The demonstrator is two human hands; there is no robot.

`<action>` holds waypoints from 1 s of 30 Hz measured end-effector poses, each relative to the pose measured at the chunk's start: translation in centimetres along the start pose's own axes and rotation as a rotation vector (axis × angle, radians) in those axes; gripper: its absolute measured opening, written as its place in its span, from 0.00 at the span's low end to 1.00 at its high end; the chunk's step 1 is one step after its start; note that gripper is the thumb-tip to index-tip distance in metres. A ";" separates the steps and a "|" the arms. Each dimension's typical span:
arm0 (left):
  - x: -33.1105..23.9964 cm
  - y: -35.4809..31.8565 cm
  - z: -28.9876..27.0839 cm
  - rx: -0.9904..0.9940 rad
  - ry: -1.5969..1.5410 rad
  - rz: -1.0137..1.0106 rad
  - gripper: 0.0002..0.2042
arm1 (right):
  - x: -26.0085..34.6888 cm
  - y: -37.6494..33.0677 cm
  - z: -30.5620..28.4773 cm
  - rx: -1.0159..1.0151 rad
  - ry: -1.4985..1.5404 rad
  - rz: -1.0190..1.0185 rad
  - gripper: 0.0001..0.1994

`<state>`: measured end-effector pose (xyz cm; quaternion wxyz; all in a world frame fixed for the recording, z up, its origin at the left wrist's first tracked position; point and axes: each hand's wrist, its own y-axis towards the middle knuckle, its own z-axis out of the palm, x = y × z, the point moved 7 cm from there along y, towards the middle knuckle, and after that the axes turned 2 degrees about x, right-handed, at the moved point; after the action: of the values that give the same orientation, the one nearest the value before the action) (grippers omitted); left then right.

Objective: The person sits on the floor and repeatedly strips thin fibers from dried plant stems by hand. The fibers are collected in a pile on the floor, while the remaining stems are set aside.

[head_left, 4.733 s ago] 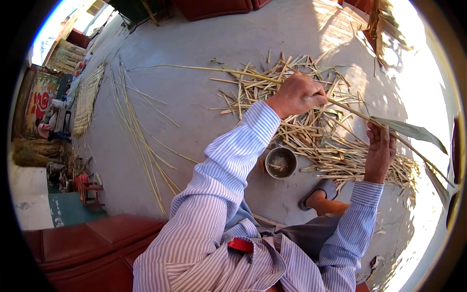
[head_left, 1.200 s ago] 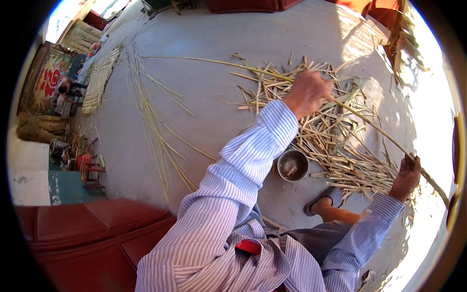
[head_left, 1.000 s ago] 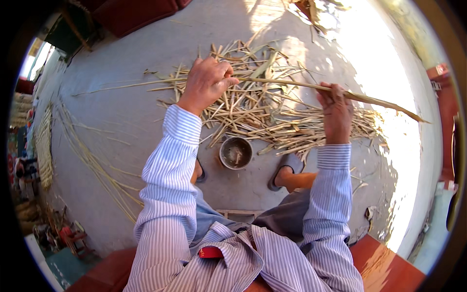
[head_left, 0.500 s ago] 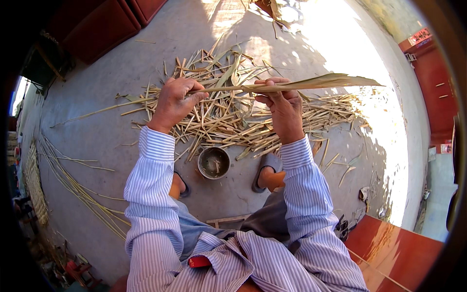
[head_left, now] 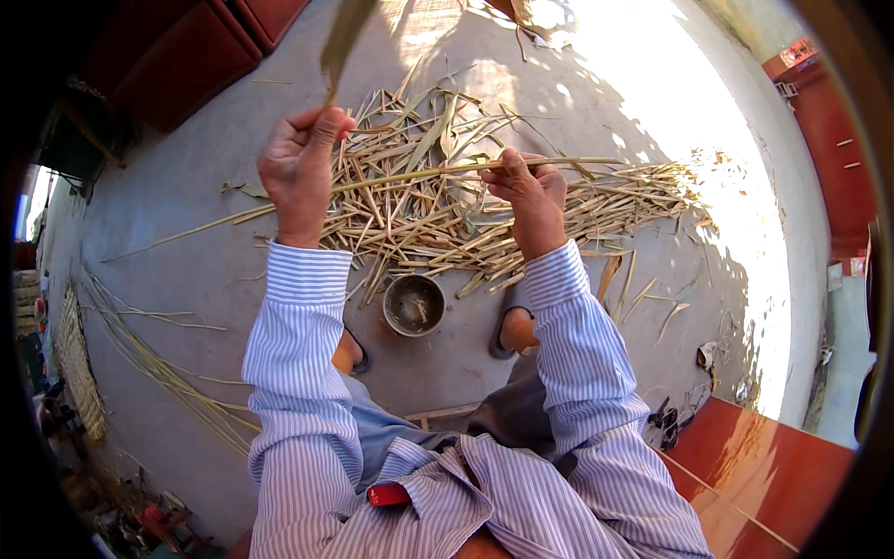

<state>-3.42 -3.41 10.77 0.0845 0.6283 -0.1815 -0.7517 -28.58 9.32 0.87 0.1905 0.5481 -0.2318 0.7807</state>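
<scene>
My right hand (head_left: 533,200) is closed on a long thin stalk (head_left: 410,175). The stalk runs leftward, passing behind my left wrist, and its thin end reaches far out to the left. My left hand (head_left: 300,172) is raised, thumb and fingers pinched on the base of a dry leaf (head_left: 345,42), whose blade rises past the top edge of the view. The leaf is apart from the stalk. Beneath both hands lies a heap of cut dry stalk pieces and leaf scraps (head_left: 400,228) on the floor.
A round metal bowl (head_left: 413,306) stands between my feet. Long thin stalks (head_left: 158,363) lie to the left, near a braided straw strip (head_left: 79,368). Dark red seats (head_left: 191,61) are at the far left, a shiny red-brown panel (head_left: 745,475) at the near right.
The leaf has come off the stalk and is now in my left hand, swung upward and to the left. My right hand still holds the stalk, its right part now bare.
</scene>
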 end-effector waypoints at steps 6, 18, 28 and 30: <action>1.3 1.4 -5.0 0.034 1.485 0.449 0.16 | 1.4 -0.4 -0.3 0.050 -0.054 -0.011 0.16; 4.6 -3.0 5.4 0.754 0.650 0.097 0.10 | 3.3 -1.0 0.2 0.104 0.003 -0.103 0.14; 9.1 0.4 -3.4 0.506 0.297 -0.355 0.10 | 5.8 -0.6 -3.0 0.134 0.033 -0.241 0.10; 9.0 2.1 -5.9 0.236 0.207 -0.286 0.11 | 5.8 -0.6 -2.8 0.156 0.041 -0.258 0.09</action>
<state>0.31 -9.51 2.44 -0.0790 0.7271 -0.1678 -0.6610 -32.26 11.66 5.63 0.2508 0.5705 -0.0943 0.7764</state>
